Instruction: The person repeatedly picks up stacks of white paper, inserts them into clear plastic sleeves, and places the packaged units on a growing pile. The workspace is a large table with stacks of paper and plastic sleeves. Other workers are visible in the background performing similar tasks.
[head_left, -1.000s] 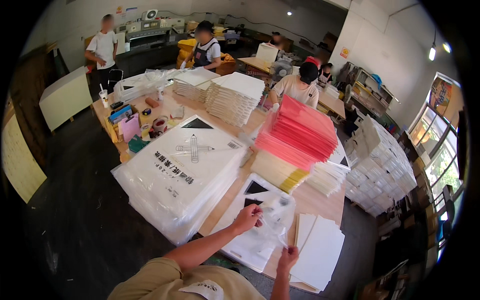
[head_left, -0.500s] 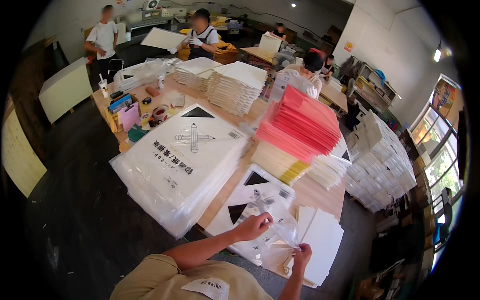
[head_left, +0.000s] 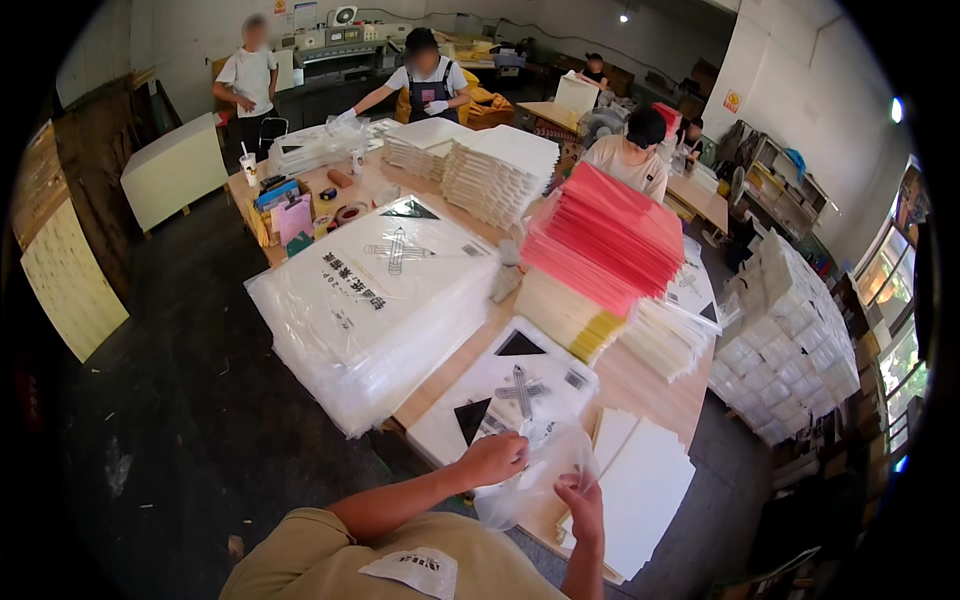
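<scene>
My left hand (head_left: 492, 459) and my right hand (head_left: 583, 498) both grip a crumpled clear plastic bag (head_left: 535, 478) just above the near end of the wooden table (head_left: 640, 380). The bag hangs between the two hands. Under it lies a white printed sheet (head_left: 510, 385) with black triangles and a grey cross. To the right of my right hand sit white boards (head_left: 640, 490) in a loose pile.
A big stack of clear printed bags (head_left: 375, 300) fills the table's left side. Red and yellow paper stacks (head_left: 600, 250) and white stacks (head_left: 495, 170) stand further back. Other people (head_left: 425, 75) work at the far end. White box piles (head_left: 790, 340) stand at right.
My hands have drawn closer together and the plastic bag has bunched up between them. The view has tilted, so the table sits lower and further left.
</scene>
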